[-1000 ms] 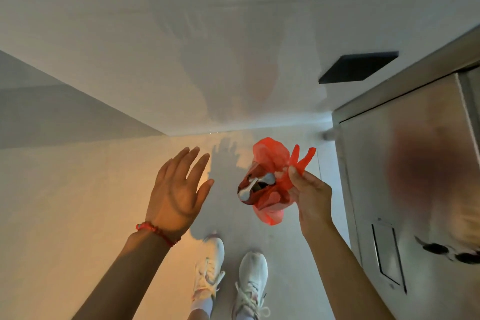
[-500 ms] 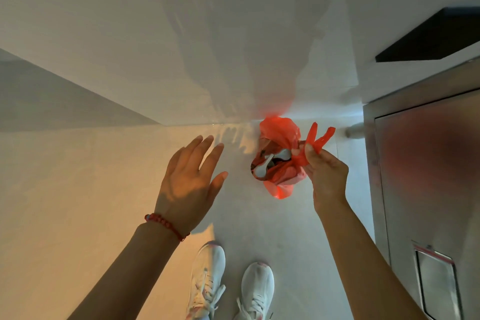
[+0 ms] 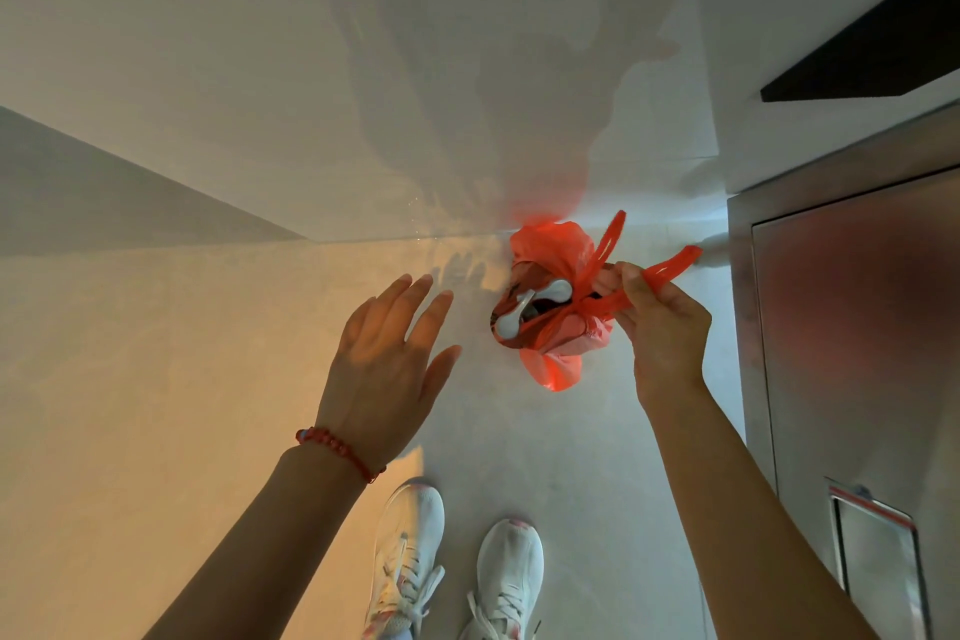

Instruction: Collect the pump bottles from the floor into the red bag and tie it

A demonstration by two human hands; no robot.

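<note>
The red plastic bag (image 3: 550, 255) hangs in the air above the floor, held by its knotted handles. White pump heads of the bottles (image 3: 530, 309) poke out of a gap in its side. My right hand (image 3: 662, 327) pinches the red handle loops at the bag's right, and two loops stick out past the fingers. To the left of the bag, my left hand (image 3: 387, 364) hovers with fingers spread, apart from it and holding nothing. A red bead bracelet circles that wrist.
A stainless steel door or cabinet (image 3: 857, 353) stands close on the right. White walls (image 3: 363, 68) meet the pale floor (image 3: 156, 379) just beyond the bag. My two white sneakers (image 3: 457, 572) are at the bottom middle. A dark rectangular panel (image 3: 872, 47) sits high on the right wall.
The view has swung so the bag and my right hand sit further right. The handle loops now stick out longer from my right fingers. My left hand stays open beside the bag.
</note>
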